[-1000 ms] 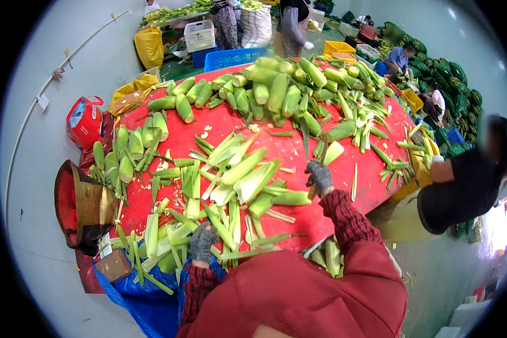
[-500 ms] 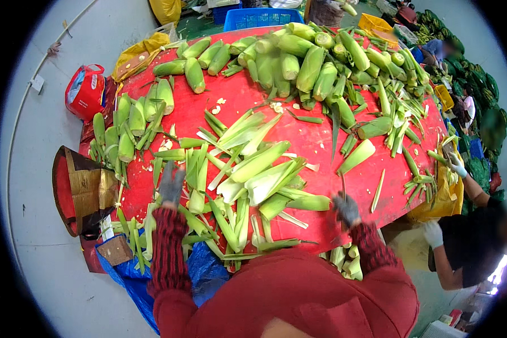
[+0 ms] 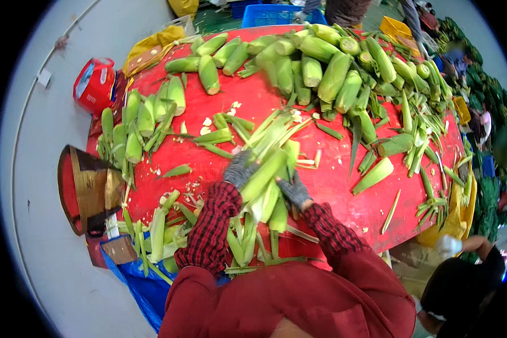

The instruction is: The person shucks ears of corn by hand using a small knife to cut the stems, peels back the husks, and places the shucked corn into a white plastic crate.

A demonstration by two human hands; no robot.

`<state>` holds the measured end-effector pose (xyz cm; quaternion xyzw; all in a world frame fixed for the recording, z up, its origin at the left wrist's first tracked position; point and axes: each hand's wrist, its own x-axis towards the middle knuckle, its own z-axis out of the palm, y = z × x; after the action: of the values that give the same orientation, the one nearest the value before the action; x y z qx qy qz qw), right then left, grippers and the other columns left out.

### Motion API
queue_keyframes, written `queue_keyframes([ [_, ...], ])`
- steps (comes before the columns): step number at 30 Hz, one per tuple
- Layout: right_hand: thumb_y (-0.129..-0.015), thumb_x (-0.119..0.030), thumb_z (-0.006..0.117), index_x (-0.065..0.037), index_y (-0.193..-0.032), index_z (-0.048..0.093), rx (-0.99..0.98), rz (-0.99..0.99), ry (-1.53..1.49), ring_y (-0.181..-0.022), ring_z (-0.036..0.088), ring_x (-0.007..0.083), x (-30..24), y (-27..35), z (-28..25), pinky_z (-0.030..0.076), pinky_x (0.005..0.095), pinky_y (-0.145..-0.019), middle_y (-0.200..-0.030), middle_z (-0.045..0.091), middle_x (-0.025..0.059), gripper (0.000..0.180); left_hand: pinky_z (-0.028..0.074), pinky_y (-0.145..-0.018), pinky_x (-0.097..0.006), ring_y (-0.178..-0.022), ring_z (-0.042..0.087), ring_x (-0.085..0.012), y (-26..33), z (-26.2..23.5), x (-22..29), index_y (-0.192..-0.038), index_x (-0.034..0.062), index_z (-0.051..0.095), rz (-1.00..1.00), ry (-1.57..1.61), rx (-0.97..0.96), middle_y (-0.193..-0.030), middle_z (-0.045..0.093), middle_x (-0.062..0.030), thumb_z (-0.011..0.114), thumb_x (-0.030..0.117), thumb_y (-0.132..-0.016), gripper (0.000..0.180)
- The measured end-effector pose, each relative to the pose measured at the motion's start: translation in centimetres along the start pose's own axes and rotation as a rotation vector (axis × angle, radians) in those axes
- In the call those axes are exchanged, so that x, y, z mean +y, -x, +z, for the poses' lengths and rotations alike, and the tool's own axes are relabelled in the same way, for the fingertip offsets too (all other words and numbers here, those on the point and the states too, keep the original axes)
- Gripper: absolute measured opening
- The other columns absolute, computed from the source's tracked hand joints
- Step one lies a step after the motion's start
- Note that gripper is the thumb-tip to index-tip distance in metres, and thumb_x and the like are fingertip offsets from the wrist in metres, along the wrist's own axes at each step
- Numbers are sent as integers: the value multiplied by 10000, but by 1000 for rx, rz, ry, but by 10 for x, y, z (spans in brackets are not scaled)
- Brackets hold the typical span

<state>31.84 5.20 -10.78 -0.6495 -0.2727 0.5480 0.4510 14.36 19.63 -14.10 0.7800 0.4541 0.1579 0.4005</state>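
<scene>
Both of my grey-gloved hands close in on a bunch of pale green corn husks (image 3: 262,179) at the middle of the red table. My left hand (image 3: 241,170) grips the bunch from its left side, fingers partly behind the leaves. From the right, my right hand (image 3: 294,190) presses against the same bunch, its fingers curled toward it. Whether a tool is also in the right hand cannot be made out. More loose husks (image 3: 242,239) lie just below the bunch, near my body. Cut husk pieces (image 3: 217,137) lie beyond my left hand.
Unhusked corn ears (image 3: 332,76) are heaped along the far side, with a smaller group (image 3: 143,118) at the left. A blue plastic sheet (image 3: 138,296) hangs at the near left edge, by a brown-and-red container (image 3: 84,188). A co-worker (image 3: 462,281) is at the right.
My hands have come together from far apart, the left moving right and away from me, the right moving left. Husks at the left have been swept toward the middle and the near edge.
</scene>
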Motion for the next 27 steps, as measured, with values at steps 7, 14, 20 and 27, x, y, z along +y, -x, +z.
queue_keyframes([
  [7, -874, -331, 551, -34, -1179, 461, -282, -87, -429, -930, 514, 153, 48, -39, 69, 463, 270, -760, -1045, 536, 80, 435, 402, -927, -304, -1051, 504, -216, 60, 41, 21, -1281, 3, 366, 76, 1519, 89, -1182, 493, -152, 410, 228, -937, 413],
  [14, -847, -307, 580, -11, -1257, 375, -581, -595, -125, -991, 496, 163, -91, 71, 170, 439, 286, -832, -1120, 512, 95, 546, 268, -1040, -362, -1225, 371, -330, 192, -130, 78, -1287, -23, 361, 286, 299, 717, -1289, 409, -211, 482, 318, -884, 542],
  [20, -797, -267, 656, -35, -1229, 393, -1010, -722, -157, -1010, 528, 210, -97, 207, 340, 434, 337, -862, -1133, 533, 115, 556, 291, -1019, -400, -1209, 382, -363, 391, -239, 35, -1307, -21, 335, 318, -288, 1141, -1303, 389, -229, 470, 381, -871, 609],
  [27, -744, -505, 628, -28, -1272, 395, -980, -848, 817, -1036, 543, 333, 35, 266, 432, 414, 397, -895, -1085, 568, 204, 749, 310, -1009, -423, -1195, 384, -385, 596, -148, -116, -1309, 46, 369, -409, -439, 911, -1315, 390, -205, 551, 350, -804, 617],
])
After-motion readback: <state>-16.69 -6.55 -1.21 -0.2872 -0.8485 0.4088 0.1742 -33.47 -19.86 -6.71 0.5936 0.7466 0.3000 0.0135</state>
